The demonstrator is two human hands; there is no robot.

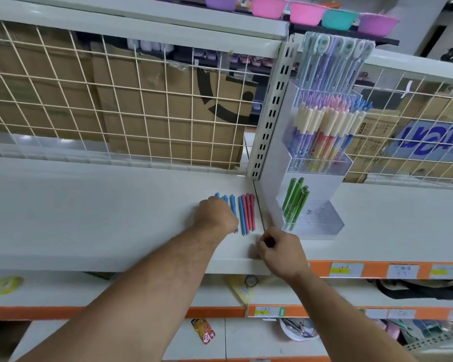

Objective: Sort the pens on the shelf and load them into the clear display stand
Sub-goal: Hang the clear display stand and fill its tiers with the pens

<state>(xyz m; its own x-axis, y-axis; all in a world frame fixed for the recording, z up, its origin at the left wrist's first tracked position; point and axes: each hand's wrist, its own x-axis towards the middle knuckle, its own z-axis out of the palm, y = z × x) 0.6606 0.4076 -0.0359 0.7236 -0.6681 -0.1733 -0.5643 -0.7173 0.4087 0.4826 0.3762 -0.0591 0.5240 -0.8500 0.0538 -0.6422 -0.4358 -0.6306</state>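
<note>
Four blue pens (241,215), three red pens (249,212); left hand (215,214) covering some

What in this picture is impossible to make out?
- Head view: how many blue pens lie under the left hand, and whether it grips any; the back of the hand covers them.
- Head view: whether the right hand holds anything; its curled fingers face away.
- Head view: the writing on the price labels; too small and blurred.

white shelf (89,218): blue pens (242,215), pink pens (250,212) side by side; clear display stand (324,223) beside.
</note>
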